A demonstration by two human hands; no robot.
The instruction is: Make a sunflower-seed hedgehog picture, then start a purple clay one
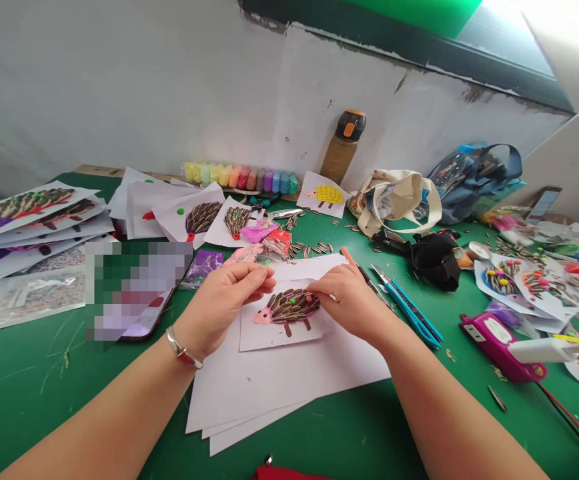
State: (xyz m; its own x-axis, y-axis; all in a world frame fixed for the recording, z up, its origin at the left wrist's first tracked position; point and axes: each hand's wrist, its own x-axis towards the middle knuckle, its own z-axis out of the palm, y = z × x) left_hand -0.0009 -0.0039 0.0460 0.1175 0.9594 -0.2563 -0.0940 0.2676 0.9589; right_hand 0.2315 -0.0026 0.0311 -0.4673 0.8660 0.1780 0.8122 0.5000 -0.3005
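Observation:
A white card with a hedgehog picture [289, 308], made of striped seeds and a pink face, lies on stacked white paper [249, 393]. My left hand [229, 293] hovers over the card's upper left, its thumb and fingertips brought together; whatever they pinch is too small to name. Over the hedgehog's right end is my right hand [344, 293], with thumb and index finger pressed together near the seeds; I cannot make out anything between them. Pink clay [243, 255] and a red packet [277, 244] lie just beyond my left hand.
A phone [157, 300] and finished hedgehog cards [34, 213] are at left. Blue cutters [409, 307], a magenta glue gun [502, 347] and a black pouch [434, 260] lie at right. Behind stand a bottle [342, 147], clay packs [239, 177] and a cloth bag [399, 200].

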